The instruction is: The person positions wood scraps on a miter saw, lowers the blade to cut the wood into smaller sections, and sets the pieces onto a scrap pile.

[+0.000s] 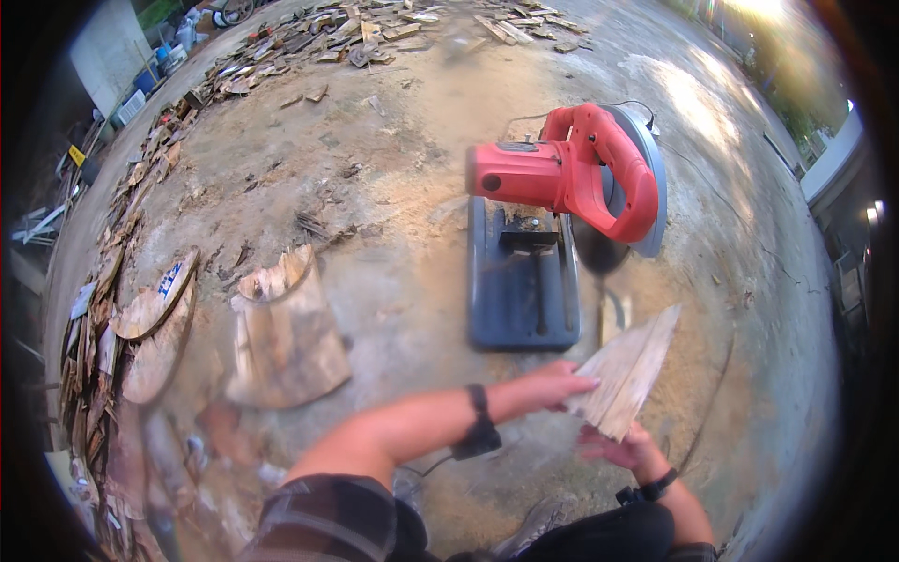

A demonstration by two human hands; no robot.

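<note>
A thin, pointed piece of weathered wood (633,368) is held between my two hands, its narrow tip turned up and to the right. My left hand (560,384) closes on its left edge, thumb over the top face. Along its lower edge, my right hand (626,448) grips from below, with the fingers partly hidden and blurred. Just ahead stands a red chop saw (524,173) on a dark base plate (506,300); its large disc sits on the right under a grey guard (646,187). A small pale offcut (615,317) lies beside the base.
Curved boards (290,351) lie on the dusty concrete to the left. Farther left is a long heap of scrap wood (98,365), and more wood pieces (403,33) are scattered at the far end. A thin cord (726,206) runs along the ground to the right of the saw.
</note>
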